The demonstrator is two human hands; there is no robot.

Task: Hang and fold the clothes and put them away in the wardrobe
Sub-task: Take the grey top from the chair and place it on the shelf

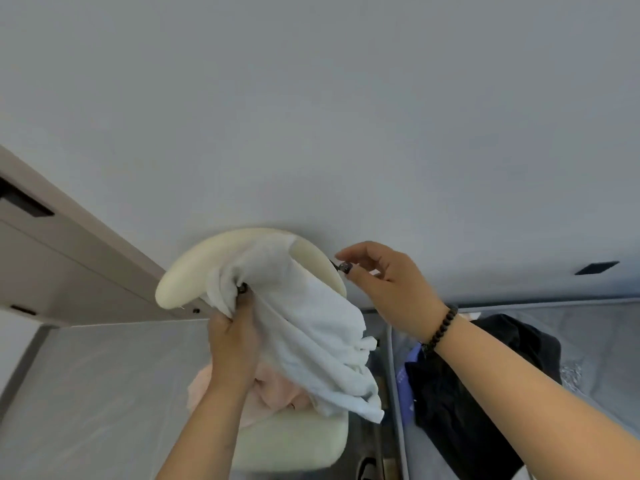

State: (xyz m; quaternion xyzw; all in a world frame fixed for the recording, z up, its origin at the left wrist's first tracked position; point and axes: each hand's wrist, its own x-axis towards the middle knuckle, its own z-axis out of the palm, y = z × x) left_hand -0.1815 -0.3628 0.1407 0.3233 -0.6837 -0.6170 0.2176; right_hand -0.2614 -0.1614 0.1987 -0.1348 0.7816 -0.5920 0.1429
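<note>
Pale white garment [304,327] bunched up high, draped over a cream curved chair back [194,268]. Left hand [235,344] has its grip clamped on the cloth's gathered edge. Right hand [388,282] pinches a small dark piece [341,266] beside it. Pink cloth [273,393] below, dark clothes [460,393] to the right.

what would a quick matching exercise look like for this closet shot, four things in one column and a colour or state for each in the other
Things:
1. draped cotton garment
2. curved padded hanger
3. round-bead bracelet
4. bunched soft garment

Descriptions:
A. pale pink, low behind the left wrist
B. black, on the right wrist
C. cream, held up high
D. pale blue-white, gripped by the left hand

Pairs: 1-D, 2-C, 3-B, 4-A
</note>
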